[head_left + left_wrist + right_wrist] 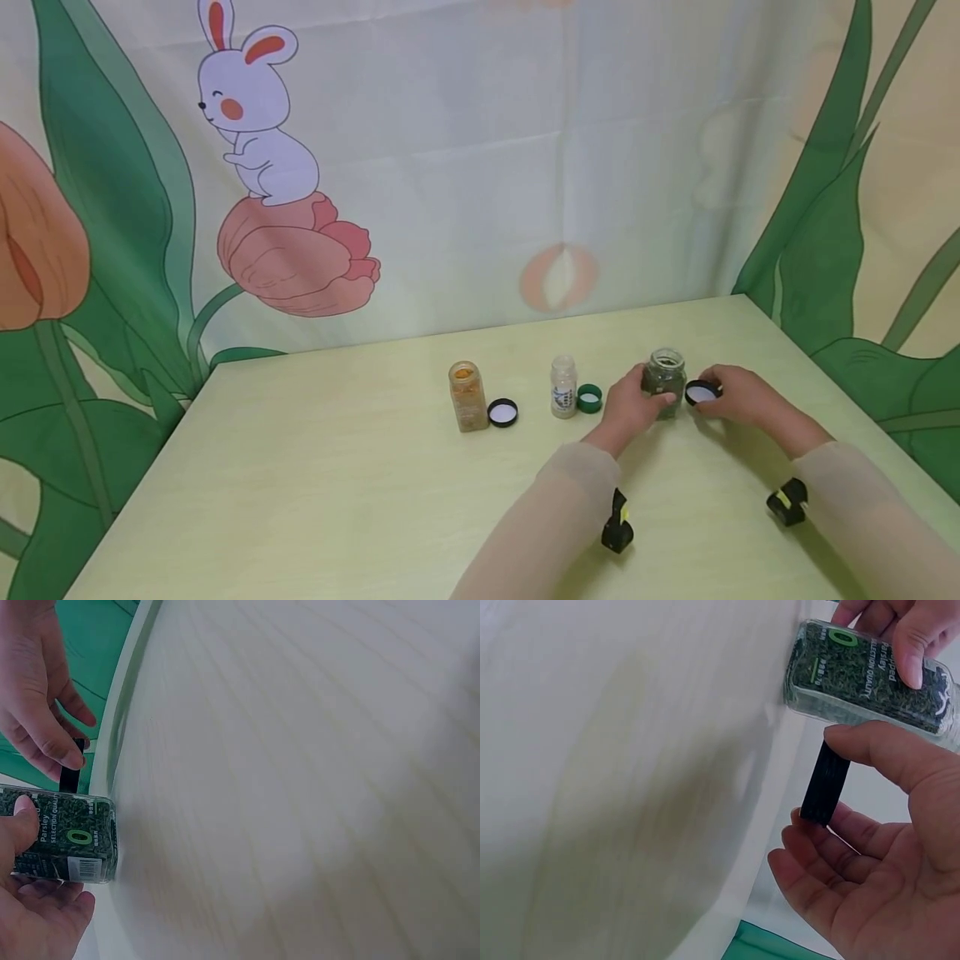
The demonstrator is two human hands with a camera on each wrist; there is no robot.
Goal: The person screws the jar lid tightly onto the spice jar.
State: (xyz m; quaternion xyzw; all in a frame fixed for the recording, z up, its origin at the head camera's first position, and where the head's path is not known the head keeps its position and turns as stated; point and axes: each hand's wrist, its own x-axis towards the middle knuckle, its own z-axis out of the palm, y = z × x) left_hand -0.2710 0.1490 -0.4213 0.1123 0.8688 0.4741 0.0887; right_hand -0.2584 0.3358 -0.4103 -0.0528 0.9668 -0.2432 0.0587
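My left hand (pixel 628 407) grips an uncapped glass jar of chopped parsley (pixel 667 375) at the right part of the table, thumb across its front. The jar stands upright, and its label and dark green flakes show in the left wrist view. Just right of it, my right hand (pixel 741 398) pinches a black screw lid (pixel 826 784) by its edge between thumb and fingers. The lid's white inner side (pixel 701 392) faces up in the head view. In the right wrist view, the lid is close beside the jar (pixel 859 671), with a small gap between them.
Left of my hands, an open clear bottle (pixel 563 392) with whitish contents stands beside a green cap (pixel 589 398). Farther left is an open jar with orange-brown contents (pixel 469 404), with another black lid (pixel 502 412) next to it. A printed curtain (pixel 465 208) hangs behind the table (pixel 315 483).
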